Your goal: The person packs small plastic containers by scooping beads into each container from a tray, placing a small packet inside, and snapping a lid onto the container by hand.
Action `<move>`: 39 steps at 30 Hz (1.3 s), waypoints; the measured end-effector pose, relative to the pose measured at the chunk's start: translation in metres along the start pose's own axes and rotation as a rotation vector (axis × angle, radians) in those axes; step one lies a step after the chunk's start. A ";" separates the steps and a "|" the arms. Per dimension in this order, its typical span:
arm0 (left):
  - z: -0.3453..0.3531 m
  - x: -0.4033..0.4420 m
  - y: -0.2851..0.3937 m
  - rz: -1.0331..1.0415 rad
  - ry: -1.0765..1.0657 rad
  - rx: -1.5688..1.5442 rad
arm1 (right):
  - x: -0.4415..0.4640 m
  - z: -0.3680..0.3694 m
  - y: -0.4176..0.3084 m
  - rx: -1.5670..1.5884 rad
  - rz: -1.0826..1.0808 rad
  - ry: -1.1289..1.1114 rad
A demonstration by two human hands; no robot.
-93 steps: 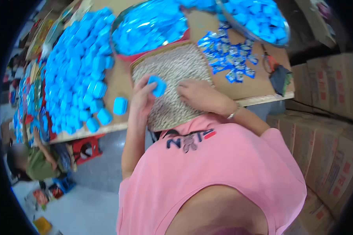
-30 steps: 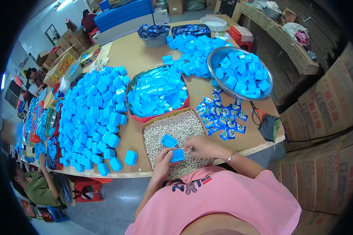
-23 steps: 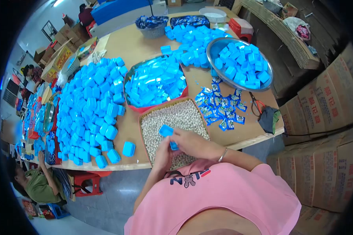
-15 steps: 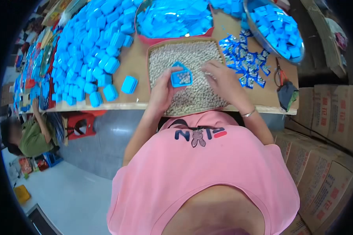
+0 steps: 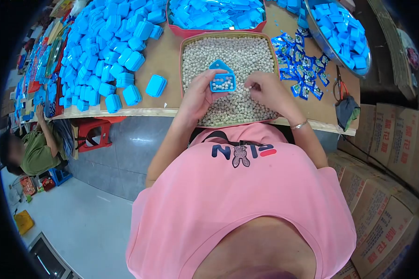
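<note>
Because the small blue box (image 5: pixel 224 91) stands open in the left grip (image 5: pixel 199 95) with some pale beads (image 5: pixel 225 85) inside, it is best held level so that none roll out. The left grip is closed on the box from its left side; a blue flap, apparently the lid, points away beyond it and should stay clear of the opening. The right grip (image 5: pixel 271 93) hangs just beside the box, its fingers curled in and nearly together; I cannot tell whether they pinch a bead. Releasing low, right above the opening, would probably spill fewest. Beneath both grips, loose beads fill the tray (image 5: pixel 276 65) on the table (image 5: pixel 168 65). A heap of blue boxes (image 5: pixel 134 61) lies well to the left of the left grip, and shiny blue packets (image 5: pixel 302 67) lie near the right grip, beyond the tray's right edge.
</note>
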State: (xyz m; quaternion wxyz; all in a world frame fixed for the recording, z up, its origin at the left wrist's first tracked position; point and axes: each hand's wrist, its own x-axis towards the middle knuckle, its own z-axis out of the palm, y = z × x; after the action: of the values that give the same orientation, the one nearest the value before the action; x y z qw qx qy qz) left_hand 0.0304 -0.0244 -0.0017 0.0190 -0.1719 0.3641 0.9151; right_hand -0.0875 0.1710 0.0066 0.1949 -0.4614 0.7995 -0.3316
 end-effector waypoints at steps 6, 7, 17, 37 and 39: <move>0.006 0.002 -0.006 0.001 -0.014 0.102 | 0.011 -0.011 -0.043 0.154 -0.043 0.198; 0.006 0.002 -0.006 -0.005 -0.013 0.092 | 0.014 -0.009 -0.046 0.156 -0.114 0.280; 0.006 -0.005 -0.006 0.027 0.067 0.319 | -0.003 0.008 0.007 -0.396 -0.077 0.049; 0.011 -0.008 0.002 -0.035 0.040 0.069 | 0.000 0.011 -0.002 -0.348 -0.092 0.214; 0.013 -0.007 0.001 -0.042 0.034 0.068 | -0.002 0.010 0.002 -0.459 -0.101 0.182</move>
State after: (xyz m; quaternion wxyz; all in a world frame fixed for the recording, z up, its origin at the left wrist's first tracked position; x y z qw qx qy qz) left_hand 0.0332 -0.0163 0.0101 0.0379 -0.1946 0.3913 0.8986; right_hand -0.0812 0.1695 -0.0020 -0.0045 -0.5010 0.8441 -0.1908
